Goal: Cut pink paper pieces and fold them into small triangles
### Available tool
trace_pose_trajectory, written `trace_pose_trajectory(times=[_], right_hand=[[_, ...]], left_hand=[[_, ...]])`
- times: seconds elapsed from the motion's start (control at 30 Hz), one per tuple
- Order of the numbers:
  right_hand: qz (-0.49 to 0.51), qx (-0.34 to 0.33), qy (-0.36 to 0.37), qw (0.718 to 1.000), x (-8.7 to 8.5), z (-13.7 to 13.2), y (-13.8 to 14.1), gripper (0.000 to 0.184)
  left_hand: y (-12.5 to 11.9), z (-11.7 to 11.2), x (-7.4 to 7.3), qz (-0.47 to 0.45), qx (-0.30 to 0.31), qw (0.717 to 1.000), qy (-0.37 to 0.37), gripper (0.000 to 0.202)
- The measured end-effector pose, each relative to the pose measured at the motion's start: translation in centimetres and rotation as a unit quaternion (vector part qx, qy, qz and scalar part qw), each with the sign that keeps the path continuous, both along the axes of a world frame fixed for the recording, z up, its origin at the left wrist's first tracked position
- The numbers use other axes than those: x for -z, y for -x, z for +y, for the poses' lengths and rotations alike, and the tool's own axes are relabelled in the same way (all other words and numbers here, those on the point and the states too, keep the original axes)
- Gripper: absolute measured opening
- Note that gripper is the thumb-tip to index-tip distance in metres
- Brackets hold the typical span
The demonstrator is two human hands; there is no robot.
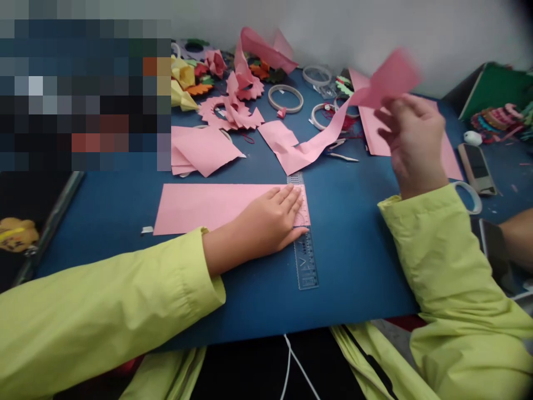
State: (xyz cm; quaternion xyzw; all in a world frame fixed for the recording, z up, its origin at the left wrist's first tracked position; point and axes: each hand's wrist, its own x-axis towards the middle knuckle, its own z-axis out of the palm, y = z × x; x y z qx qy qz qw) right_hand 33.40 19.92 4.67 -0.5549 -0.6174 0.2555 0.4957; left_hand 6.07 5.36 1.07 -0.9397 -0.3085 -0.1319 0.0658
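My left hand (275,216) lies flat with its fingers stretched out, pressing on a clear plastic ruler (307,269) and a pink paper sheet (200,205). The ruler crosses the sheet's right end, and part of it is hidden under my fingers. Raised at the right, my right hand (412,139) is closed on a pink paper strip (395,78), which is blurred at its top. From there the strip appears to run down leftward to a folded pink piece lying behind the ruler.
Behind lie more pink sheets (208,150), toothed pink paper rings (220,114), tape rolls (285,98) and scissors (343,157). A phone-like device (477,168) and another tape roll (468,197) are at the right. Another person's arm (518,236) shows at the right edge.
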Motion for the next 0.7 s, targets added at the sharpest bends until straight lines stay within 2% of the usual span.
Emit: trace_pose_trajectory(times=[0.07,0.13,0.2,0.23,0.27,0.33,0.43,0.47,0.53,0.63,0.7], right_hand=[[-0.066,-0.037,0.041,0.996,0.7,-0.6,1.3,0.037],[-0.127,-0.069,0.049,0.988,0.8,-1.4,2.3,0.060],[-0.253,-0.107,0.012,0.961,0.0,-2.8,3.3,0.088],[-0.307,-0.137,-0.015,0.942,-0.8,-3.7,3.9,0.094],[-0.348,-0.165,-0.044,0.922,-1.6,-4.6,4.6,0.093],[-0.398,-0.159,-0.117,0.896,-3.4,-6.5,5.9,0.082],[-0.503,-0.181,-0.142,0.833,-4.4,-7.7,7.1,0.072],[-0.546,-0.211,-0.113,0.803,-4.1,-7.6,7.1,0.072],[-0.613,-0.189,-0.074,0.763,-2.6,-6.7,6.9,0.067],[-0.643,-0.123,-0.108,0.748,0.2,-5.0,6.8,0.039],[-0.659,-0.100,-0.126,0.734,1.2,-4.2,7.2,0.031]], left_hand=[[0.0,0.0,0.0,0.000,0.002,1.000,0.000,0.058],[0.0,0.1,0.0,0.000,0.004,1.000,0.000,0.058],[0.0,0.1,0.0,-0.001,0.006,1.000,0.002,0.057],[-0.1,0.1,0.1,-0.002,0.007,1.000,0.004,0.057],[-0.1,0.1,0.1,-0.003,0.007,1.000,0.006,0.057],[-0.1,0.2,0.1,-0.004,0.006,1.000,0.007,0.057],[0.0,0.2,0.1,-0.002,0.005,1.000,0.008,0.056],[0.0,0.2,0.1,-0.001,0.004,1.000,0.008,0.056],[0.0,0.2,0.1,-0.003,0.002,1.000,0.012,0.058],[0.0,0.2,0.1,-0.005,0.000,1.000,0.020,0.059],[0.0,0.2,0.1,-0.001,0.000,1.000,0.025,0.059]])
